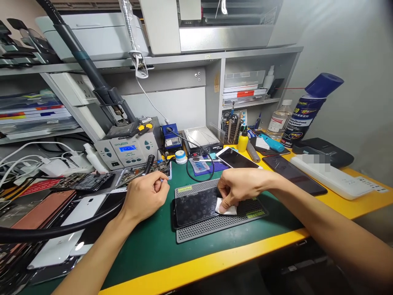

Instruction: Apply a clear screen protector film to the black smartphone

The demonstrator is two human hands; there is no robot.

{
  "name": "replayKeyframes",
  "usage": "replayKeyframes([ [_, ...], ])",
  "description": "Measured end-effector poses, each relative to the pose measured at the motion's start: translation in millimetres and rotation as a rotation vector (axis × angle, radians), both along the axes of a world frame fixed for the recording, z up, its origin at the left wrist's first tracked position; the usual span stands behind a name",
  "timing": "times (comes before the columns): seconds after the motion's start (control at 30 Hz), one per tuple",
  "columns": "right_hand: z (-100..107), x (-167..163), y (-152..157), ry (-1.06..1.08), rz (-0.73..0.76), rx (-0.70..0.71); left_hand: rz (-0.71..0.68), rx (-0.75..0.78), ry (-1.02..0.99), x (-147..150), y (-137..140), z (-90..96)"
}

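Observation:
My right hand (pixel 241 188) pinches a folded white wipe (pixel 226 207) and presses it onto the right part of a phone screen (pixel 196 208). That screen is black and covered in smudges or droplets; the hand hides its right end. Beneath it lies a grey perforated mat (pixel 202 232), slightly askew to the phone. To the left of the phone, my left hand (pixel 147 191) is curled closed over the green work mat (pixel 147 246). Whatever its fingers may hold is hidden. A black ribbed handle (pixel 149 164) shows just behind its knuckles.
A black hose (pixel 70 230) crosses the left side over several phones and panels. Behind stand a soldering station (pixel 129 149) and a metal-topped heating plate (pixel 201 139). A white phone (pixel 238 157), a dark phone (pixel 294 174) and a spray can (pixel 302 119) are to the right.

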State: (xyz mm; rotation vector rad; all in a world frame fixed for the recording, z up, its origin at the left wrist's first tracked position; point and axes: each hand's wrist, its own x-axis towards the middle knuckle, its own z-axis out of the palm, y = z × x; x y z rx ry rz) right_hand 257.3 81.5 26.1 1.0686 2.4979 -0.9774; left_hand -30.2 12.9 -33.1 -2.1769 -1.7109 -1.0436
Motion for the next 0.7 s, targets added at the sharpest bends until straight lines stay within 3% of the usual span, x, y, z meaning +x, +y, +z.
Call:
replayKeyframes([
  [0.23,-2,-8,-10,0.018,0.030,0.198,0.001,-0.023,-0.017,3,1,0.4],
  [0.7,-5,-46,-25,0.032,0.060,0.261,0.011,-0.057,-0.049,4,1,3.3],
])
